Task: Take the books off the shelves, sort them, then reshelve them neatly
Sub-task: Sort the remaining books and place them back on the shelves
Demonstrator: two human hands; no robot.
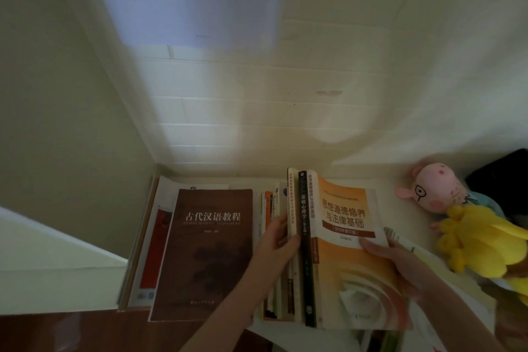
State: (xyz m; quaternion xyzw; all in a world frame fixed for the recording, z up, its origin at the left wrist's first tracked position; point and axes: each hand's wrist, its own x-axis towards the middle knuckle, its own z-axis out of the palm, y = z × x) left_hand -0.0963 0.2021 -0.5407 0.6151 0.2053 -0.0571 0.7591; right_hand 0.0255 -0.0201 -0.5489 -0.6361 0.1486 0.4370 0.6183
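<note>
An orange-and-white book (351, 237) leans on the right of a row of upright books (288, 237), next to a black-spined book (304, 251). My right hand (400, 263) grips the orange book's right edge, thumb on the cover. My left hand (275, 248) reaches into the row with fingers curled round the cream-spined books left of the black spine. A brown book (205, 251) lies face up on a stack at the left. Thinner books (270, 206) stand between it and my left hand.
A pink plush pig (434, 187) and a yellow plush toy (483, 240) lie to the right by a dark object (503, 171). White brick wall rises behind the shelf. A dark brown surface (71, 331) runs along the front left.
</note>
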